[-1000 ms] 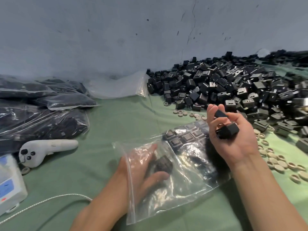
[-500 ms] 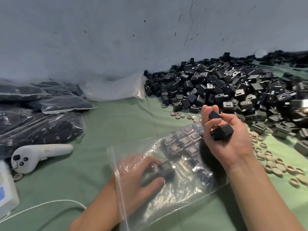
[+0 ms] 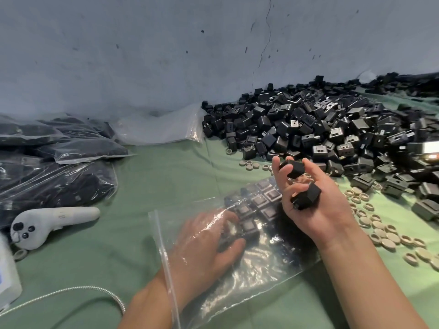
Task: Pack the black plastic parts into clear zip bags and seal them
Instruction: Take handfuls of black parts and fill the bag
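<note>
Wall (image 3: 142,55), grey-blue & cracked, runs behind everything, on the far side of the zip bag (image 3: 249,283). Green cloth (image 3: 154,176) covers the surface under the bag.

Pile of black parts (image 3: 332,124) is heaped beyond & right of the bag, up against the wall, spilling to the right edge of view. Filled bags (image 3: 54,162), dark w/ parts, are stacked well left of the bag. Limp empty bags (image 3: 159,129) lean on the wall beyond it, btwn that stack & the pile.

The zip bag itself lies flat on the cloth, mouth toward the person's left, zip strip unsealed. Packed parts (image 3: 259,205) sit in neat rows at its far end.

L hand (image 3: 206,243) is inside the bag via the mouth, seen thru the plastic. Its fingers are laid out fairly straight w/ tips on the rows & thumb spread apart, not wrapped round anything I can make out. R hand (image 3: 316,210) is held above the bag's right end, palm up. Its fingers are curled on two black parts (image 3: 306,197), one at the fingertips, the other lower near the palm.

White controller (image 3: 52,222) lies left of the bag, just in front of the filled bags. White box (image 3: 7,276) is further left, only partly in view. Braided cable (image 3: 71,290) curves over the cloth near-left of the bag. Beige rings (image 3: 384,233) are scattered right of the bag, along the pile's near edge.
</note>
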The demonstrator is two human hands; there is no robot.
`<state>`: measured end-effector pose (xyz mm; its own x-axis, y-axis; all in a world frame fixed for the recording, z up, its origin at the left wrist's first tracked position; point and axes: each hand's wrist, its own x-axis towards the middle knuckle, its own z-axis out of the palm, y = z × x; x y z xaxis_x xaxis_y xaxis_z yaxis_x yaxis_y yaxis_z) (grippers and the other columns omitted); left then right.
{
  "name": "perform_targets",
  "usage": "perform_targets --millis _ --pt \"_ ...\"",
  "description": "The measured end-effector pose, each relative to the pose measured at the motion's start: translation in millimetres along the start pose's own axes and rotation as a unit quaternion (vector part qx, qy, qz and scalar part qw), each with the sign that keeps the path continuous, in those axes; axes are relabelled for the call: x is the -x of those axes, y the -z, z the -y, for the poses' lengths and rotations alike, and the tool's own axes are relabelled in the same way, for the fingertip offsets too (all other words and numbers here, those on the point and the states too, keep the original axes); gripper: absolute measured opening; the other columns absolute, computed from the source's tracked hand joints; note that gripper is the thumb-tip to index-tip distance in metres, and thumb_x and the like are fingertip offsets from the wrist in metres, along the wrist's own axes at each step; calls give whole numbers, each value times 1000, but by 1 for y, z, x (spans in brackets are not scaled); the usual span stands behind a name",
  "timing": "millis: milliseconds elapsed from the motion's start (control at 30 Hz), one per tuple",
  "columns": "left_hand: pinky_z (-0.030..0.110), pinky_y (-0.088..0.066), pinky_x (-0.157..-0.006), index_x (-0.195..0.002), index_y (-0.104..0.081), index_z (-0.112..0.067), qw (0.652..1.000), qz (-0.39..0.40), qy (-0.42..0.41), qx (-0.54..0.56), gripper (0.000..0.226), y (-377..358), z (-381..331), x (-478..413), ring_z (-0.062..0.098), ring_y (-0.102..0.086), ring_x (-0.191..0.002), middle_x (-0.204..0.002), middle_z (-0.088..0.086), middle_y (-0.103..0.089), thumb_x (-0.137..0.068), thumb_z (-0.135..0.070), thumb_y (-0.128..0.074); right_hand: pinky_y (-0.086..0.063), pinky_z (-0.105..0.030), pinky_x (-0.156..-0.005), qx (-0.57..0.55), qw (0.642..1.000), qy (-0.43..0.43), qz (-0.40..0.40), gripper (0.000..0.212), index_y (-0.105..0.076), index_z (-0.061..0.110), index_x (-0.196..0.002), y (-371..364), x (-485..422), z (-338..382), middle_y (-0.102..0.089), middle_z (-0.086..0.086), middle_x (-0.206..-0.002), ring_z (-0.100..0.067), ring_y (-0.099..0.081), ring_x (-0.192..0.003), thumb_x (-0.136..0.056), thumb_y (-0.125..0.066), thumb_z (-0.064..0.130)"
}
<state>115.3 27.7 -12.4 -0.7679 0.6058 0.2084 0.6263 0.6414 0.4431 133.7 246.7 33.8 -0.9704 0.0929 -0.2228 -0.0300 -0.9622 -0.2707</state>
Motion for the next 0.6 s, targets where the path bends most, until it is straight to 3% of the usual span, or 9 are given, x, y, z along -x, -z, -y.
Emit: perform_targets --millis 167,267,367,467,600 --pt "7 -30 -87 -107 -39 -50 1000 -6 -13 -11 28 -1 3 0 -21 -34 -104 -95 -35 -42 -84 -66 -37 -43 -13 -40 17 1000 -15 -6 31 -42 20 -123 2 -3 -1 -69 -12 -114 -10 -64 -66 -101 -54 38" --pt "5 -30 -83 -105 -36 -50 1000 -15 -6 -12 26 -2 -1 -3 -14 -39 -94 -92 -35 -40 -85 -67 -37 -43 -13 -39 25 1000 -17 -6 34 -45 18 -126 2 -3 -1 -70 -11 -112 -10 -64 -66 -101 -53 39" --pt "13 -36 -83 -104 -36 -52 1000 -24 15 10 27 -5 -2 -5 -7 -42 -91 -89 -31 -43 -83 -70 -40 -43 -13 -39 31 999 -16 -7 34 -44 19 -126 2 -3 -2 -70 -10 -111 -10 -64 -66 -101 -53 40" --pt "17 -39 -84 -104 -43 -46 999 -31 24 7 33 -9 -4 -6 -6 -44 -91 -89 -26 -46 -83 -72 -40 -42 -13 -39 45 999 -7 -14 35 -42 21 -126 2 -3 -3 -71 -11 -111 -11 -64 -64 -101 -54 40" --pt "20 -38 -88 -100 -54 -43 999 -39 10 4 27 -7 -2 -4 2 -46 -95 -92 -24 -50 -87 -66 -47 -41 -14 -37 134 991 10 -17 42 -54 9 -118 -2 -2 -8 -73 -7 -110 -10 -62 -61 -101 -51 47"
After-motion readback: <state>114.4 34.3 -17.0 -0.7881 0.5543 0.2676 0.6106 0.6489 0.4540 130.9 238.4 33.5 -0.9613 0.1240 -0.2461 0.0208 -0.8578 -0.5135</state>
